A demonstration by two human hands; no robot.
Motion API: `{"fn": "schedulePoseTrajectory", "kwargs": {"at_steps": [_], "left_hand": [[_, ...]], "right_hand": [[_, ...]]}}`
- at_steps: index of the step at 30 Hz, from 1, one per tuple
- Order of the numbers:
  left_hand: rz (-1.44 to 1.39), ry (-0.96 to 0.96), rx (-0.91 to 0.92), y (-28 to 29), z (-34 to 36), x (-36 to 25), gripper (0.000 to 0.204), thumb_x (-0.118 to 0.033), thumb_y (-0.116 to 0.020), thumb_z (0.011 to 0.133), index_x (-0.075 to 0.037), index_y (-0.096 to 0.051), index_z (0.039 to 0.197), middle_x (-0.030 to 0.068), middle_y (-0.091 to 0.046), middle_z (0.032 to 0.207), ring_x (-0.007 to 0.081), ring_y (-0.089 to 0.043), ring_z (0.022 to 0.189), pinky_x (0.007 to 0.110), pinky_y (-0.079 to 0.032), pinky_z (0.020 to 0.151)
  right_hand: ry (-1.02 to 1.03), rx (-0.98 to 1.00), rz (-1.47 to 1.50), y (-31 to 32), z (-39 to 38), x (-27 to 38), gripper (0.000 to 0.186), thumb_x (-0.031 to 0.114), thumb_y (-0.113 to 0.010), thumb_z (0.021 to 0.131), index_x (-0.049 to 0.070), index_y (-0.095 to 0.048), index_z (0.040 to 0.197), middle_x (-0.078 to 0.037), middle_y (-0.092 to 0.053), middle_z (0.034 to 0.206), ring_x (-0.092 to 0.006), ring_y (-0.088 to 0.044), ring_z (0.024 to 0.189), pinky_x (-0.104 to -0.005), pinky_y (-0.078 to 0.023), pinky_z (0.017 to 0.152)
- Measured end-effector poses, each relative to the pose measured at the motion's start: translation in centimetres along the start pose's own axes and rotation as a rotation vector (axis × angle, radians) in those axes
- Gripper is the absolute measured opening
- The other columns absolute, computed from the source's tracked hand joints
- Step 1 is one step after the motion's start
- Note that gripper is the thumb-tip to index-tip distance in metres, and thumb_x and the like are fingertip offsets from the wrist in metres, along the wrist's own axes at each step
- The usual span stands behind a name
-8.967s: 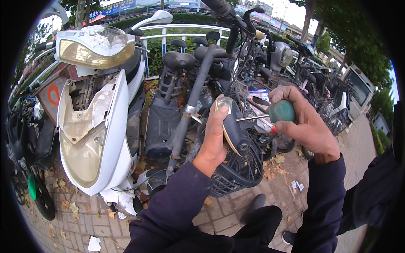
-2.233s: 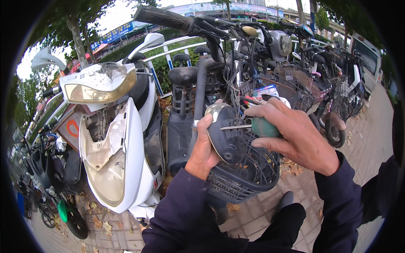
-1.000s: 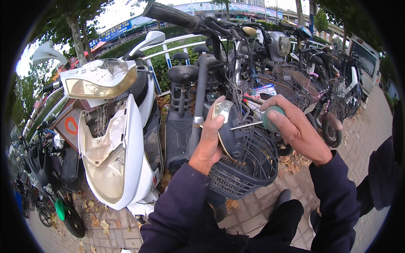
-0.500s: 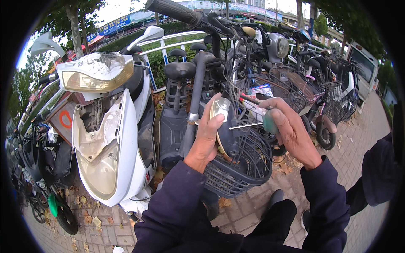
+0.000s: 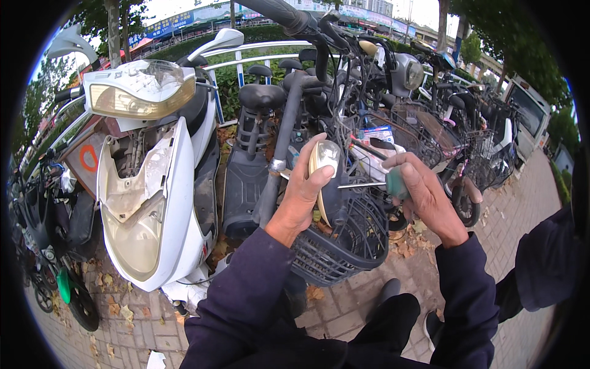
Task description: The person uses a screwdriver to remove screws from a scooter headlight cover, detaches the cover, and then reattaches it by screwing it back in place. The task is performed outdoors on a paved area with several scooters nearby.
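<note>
Gripped lamp [image 5: 334, 198] with left fingers [image 5: 317, 181], screwdriver [image 5: 396, 184] with right fingers [image 5: 410, 176]. Needed to brace lamp, keep screwdriver aligned.

1. Two hands — left hand [image 5: 300, 200], right hand [image 5: 433, 200].
2. One screwdriver [image 5: 396, 184] in right fingers.
3. One lamp [image 5: 332, 195] in left fingers.
4. One basket [image 5: 322, 258] — under the fingers.
5. One white scooter [image 5: 175, 203] left of fingers.

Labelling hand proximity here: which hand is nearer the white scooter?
Left. The left hand, holding the lamp, is to the right of the white scooter; the right hand, on the green-handled screwdriver, is farther right.
</note>
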State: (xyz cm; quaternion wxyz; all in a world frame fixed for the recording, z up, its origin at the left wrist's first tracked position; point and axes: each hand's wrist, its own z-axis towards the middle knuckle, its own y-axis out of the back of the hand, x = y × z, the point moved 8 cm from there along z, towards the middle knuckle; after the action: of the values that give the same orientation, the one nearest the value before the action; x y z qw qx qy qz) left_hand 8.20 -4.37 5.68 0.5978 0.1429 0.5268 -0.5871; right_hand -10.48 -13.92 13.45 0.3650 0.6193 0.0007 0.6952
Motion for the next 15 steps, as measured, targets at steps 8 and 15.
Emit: {"fn": "schedulePoseTrajectory", "kwargs": {"at_steps": [8, 15], "left_hand": [[-0.008, -0.027, -0.011, -0.3, -0.1, 0.0, 0.093, -0.042, -0.079, 0.091, -0.007, -0.034, 0.164, 0.01, -0.051, 0.145, 0.0197, -0.05, 0.133, 0.034, -0.039, 0.115], [0.014, -0.043, -0.033, -0.2, -0.3, -0.4, 0.094, -0.042, -0.08, 0.09, -0.006, -0.033, 0.164, 0.0101, -0.051, 0.144, 0.0199, -0.05, 0.132, 0.034, -0.04, 0.114]], "right_hand": [[0.079, 0.025, 0.024, -0.2, -0.4, 0.5, 0.05, 0.05, -0.045, 0.113, 0.007, -0.052, 0.137, -0.002, -0.057, 0.092, -0.0078, -0.051, 0.067, -0.0229, -0.041, 0.061], [-0.062, -0.035, -0.01, 0.2, -0.1, -0.6, 0.051, 0.052, -0.045, 0.113, 0.008, -0.048, 0.139, -0.003, -0.055, 0.093, -0.0099, -0.051, 0.069, -0.0245, -0.042, 0.062]]}}
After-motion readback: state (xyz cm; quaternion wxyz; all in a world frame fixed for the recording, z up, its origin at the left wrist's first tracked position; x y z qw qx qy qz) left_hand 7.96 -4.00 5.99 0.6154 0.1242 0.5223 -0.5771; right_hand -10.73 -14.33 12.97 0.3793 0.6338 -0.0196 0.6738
